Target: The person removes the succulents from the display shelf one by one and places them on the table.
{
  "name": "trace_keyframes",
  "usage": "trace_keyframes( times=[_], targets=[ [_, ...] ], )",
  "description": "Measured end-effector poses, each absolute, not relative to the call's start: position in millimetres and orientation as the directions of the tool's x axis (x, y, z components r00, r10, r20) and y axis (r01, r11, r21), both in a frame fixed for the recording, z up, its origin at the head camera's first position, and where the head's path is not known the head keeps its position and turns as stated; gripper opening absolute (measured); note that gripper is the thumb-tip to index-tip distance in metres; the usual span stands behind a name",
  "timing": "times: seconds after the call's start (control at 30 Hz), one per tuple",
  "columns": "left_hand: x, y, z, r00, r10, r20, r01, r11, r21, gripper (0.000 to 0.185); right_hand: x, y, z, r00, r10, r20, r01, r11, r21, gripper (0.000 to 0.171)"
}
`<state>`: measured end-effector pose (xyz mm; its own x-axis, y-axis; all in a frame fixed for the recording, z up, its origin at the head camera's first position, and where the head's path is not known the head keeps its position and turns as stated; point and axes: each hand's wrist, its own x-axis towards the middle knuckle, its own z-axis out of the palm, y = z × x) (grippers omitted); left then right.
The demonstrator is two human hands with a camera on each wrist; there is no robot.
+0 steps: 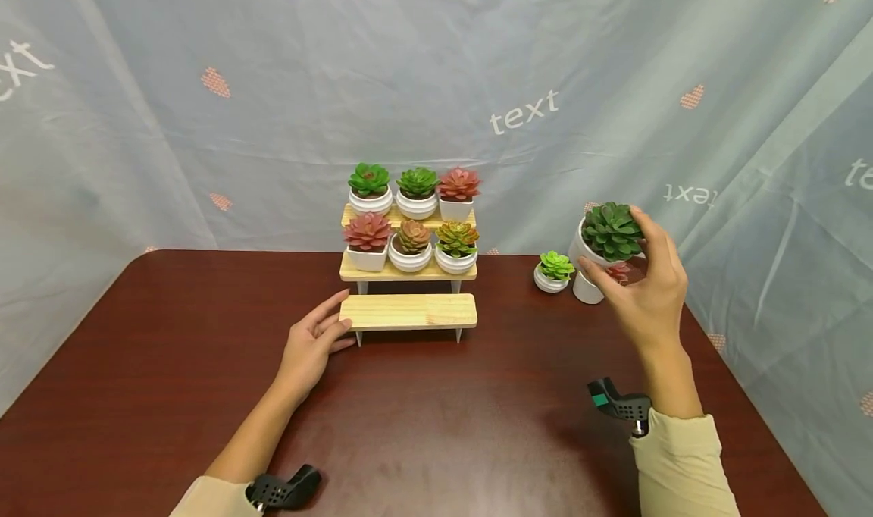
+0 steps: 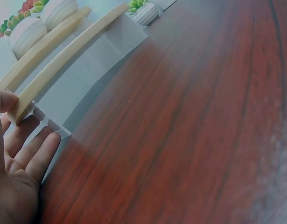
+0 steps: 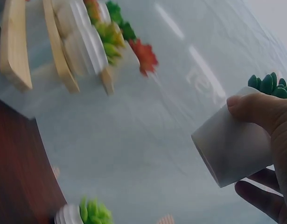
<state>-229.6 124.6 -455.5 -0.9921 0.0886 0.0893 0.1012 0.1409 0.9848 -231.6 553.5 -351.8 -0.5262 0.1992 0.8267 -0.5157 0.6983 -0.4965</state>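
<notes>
On the right, my right hand grips a white pot with a dark green succulent between thumb and fingers, held up above the table. The right wrist view shows the pot's smooth white side tilted, with the thumb across it. My left hand holds the left end of the bottom step of a wooden tiered display stand; in the left wrist view the thumb lies at the board's end and fingers reach below it. Potted succulents stand in two rows on the upper steps, while the bottom step is bare.
A small bright green succulent in a white pot stands on the dark brown table, right of the stand. Beside it, a white pot with a reddish succulent is partly hidden by the right hand. A grey-blue curtain hangs behind.
</notes>
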Motion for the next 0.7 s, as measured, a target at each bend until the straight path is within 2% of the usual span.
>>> trace_keyframes(
  times=[0.2,0.4,0.7],
  targets=[
    [-229.8,123.5,-453.8,-0.992,0.084,0.097,0.109,0.145,0.983,0.051,-240.1,580.2,-356.8,-0.514,0.297,0.805,-0.436,0.717,-0.543,0.083],
    [-231.2,124.4,-454.2,-0.992,0.086,0.092,0.104,0.143,0.984,0.051,-243.4,609.9,-369.3,-0.551,0.425,0.719,-0.319,0.689,-0.651,0.083],
    [-229.5,125.2,-455.6,-0.992,0.084,0.099,0.111,0.149,0.983,0.051,-248.1,628.8,-389.4,-0.565,0.473,0.676,-0.221,0.702,-0.677,0.079]
  ],
)
